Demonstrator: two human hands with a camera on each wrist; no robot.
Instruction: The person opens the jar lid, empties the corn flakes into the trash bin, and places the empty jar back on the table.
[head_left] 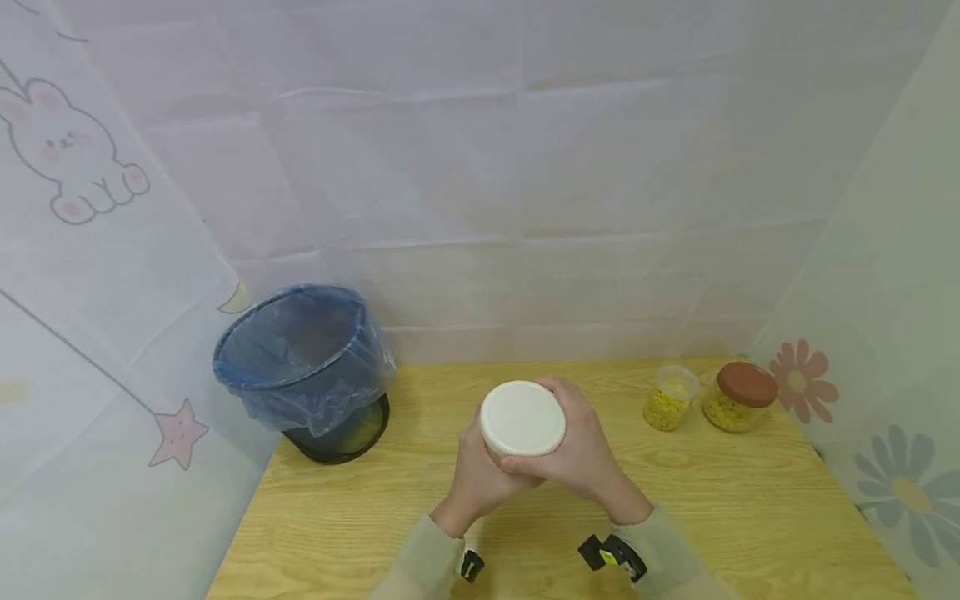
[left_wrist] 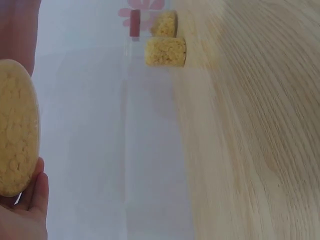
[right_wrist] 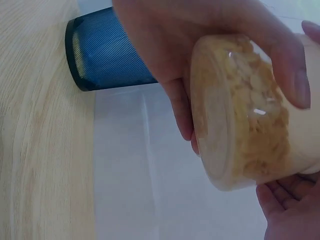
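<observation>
Both hands hold a clear jar (right_wrist: 255, 105) with a white lid (head_left: 522, 418) above the table, in front of the body. My left hand (head_left: 483, 477) grips the jar's body from the left, its thumb lying across the side in the right wrist view. Up at the lid, my right hand (head_left: 588, 442) curls round the rim from the right, thumb along the front edge. Through the jar's side, pale yellow pieces show in its lower part. Its underside faces the table in the left wrist view.
A black mesh bin (head_left: 337, 442) lined with a blue plastic bag (head_left: 303, 383) stands at the table's back left. At the back right are a small clear container (head_left: 667, 404) and a red-lidded jar (head_left: 738, 400), both holding yellow pieces. Cloth walls surround the wooden table (head_left: 375, 533).
</observation>
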